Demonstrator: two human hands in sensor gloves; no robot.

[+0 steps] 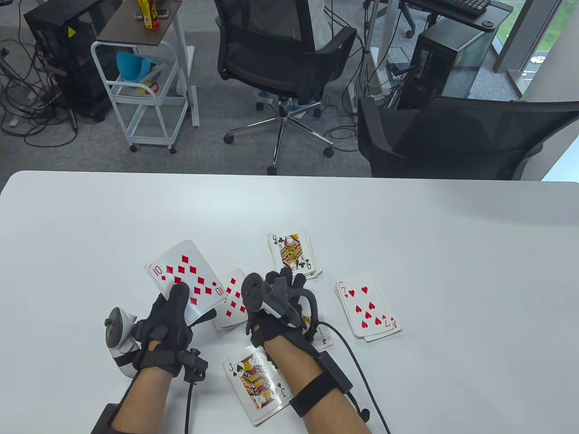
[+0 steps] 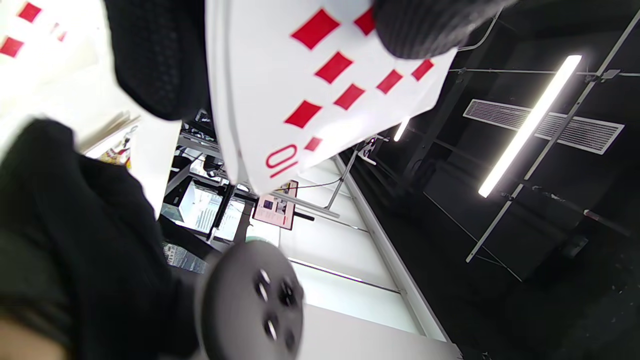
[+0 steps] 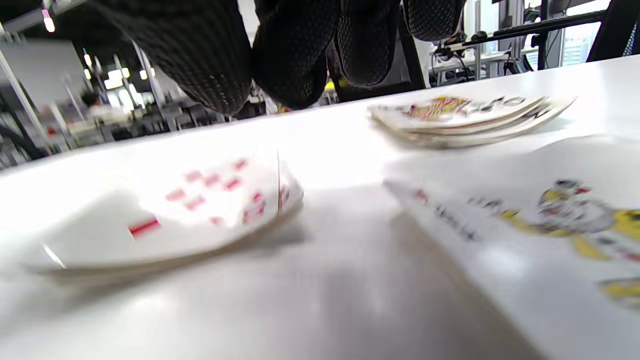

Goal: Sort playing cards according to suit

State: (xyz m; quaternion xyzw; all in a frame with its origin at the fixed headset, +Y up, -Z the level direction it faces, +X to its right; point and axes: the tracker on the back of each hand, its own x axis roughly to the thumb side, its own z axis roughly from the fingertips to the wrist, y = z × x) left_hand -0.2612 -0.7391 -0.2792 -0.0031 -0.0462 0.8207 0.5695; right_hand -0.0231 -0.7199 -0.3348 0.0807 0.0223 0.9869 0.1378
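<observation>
One ten of diamonds (image 1: pixel 187 275) is being pinched, raised off the counter (image 1: pixel 407 217), by the left hand (image 1: pixel 169 323); the diamond pile (image 1: pixel 233 303) is lying just beside; laying it there seems next; right hand (image 1: pixel 280 312) fingers are hanging loose over a face card.

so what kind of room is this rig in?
Looks like an office or lab: mesh office chairs, PC towers with loose floor cables, a rolling cart, and a white table holding the cards.
</observation>
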